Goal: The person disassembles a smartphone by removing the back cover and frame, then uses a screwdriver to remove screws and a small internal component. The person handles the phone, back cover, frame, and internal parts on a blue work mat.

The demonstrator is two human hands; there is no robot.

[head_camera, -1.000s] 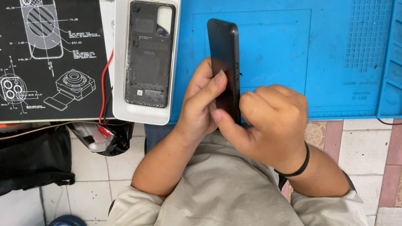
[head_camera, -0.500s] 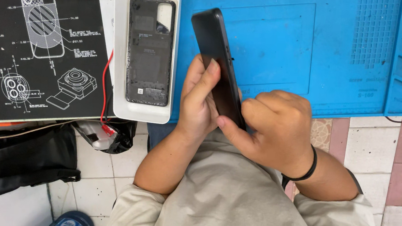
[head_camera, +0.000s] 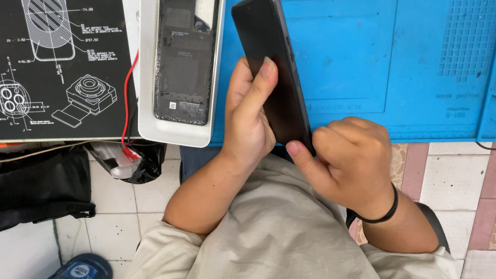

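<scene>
A black smartphone [head_camera: 270, 57] is held tilted over the near edge of a blue work mat [head_camera: 375, 55], its top end leaning up and to the left. My left hand [head_camera: 248, 118] grips its left side, the forefinger laid across the dark face. My right hand [head_camera: 348, 160] is curled at the phone's lower end, thumb pressed against its bottom edge. A black band circles my right wrist. To the left, a black phone back cover [head_camera: 185, 53] with a camera cut-out lies in a white tray [head_camera: 144, 58].
A black mat with white line drawings [head_camera: 40, 49] covers the table's left part. A red wire [head_camera: 127, 99] hangs off the edge to a plastic bag [head_camera: 123, 160]. A black bag [head_camera: 16, 191] and a blue sandal [head_camera: 81, 271] lie on the tiled floor.
The phone has tilted further, top end swinging left, and shows more of its dark face. My right hand has slid down to its lower end.
</scene>
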